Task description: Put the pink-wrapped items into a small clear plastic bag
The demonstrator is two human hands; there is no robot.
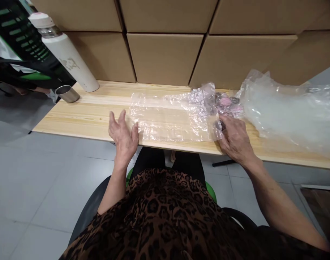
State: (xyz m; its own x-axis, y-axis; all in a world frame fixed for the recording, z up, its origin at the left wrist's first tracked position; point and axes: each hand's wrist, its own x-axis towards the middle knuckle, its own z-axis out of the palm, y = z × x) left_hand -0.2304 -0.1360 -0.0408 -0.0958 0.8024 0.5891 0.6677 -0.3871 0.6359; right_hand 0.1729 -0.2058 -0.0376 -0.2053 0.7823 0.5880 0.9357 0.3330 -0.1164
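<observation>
A clear plastic bag (170,119) lies flat on the wooden table, its right end crumpled and raised. My left hand (123,139) is beside the bag's left edge, fingers spread and holding nothing. At the bag's right end, my right hand (235,139) is closed, with a small dark thing (220,125) showing at its fingertips. What that thing is, I cannot make out. Just beyond this hand sit pink and dark items (226,101) in clear wrapping, partly covered by the crumpled plastic.
A large heap of clear plastic bags (292,112) covers the right of the wooden table (91,112). Cardboard boxes (165,57) are stacked along the back. A white bottle (69,54) and a metal cup (67,94) stand at the left end. Part of another person shows at far left.
</observation>
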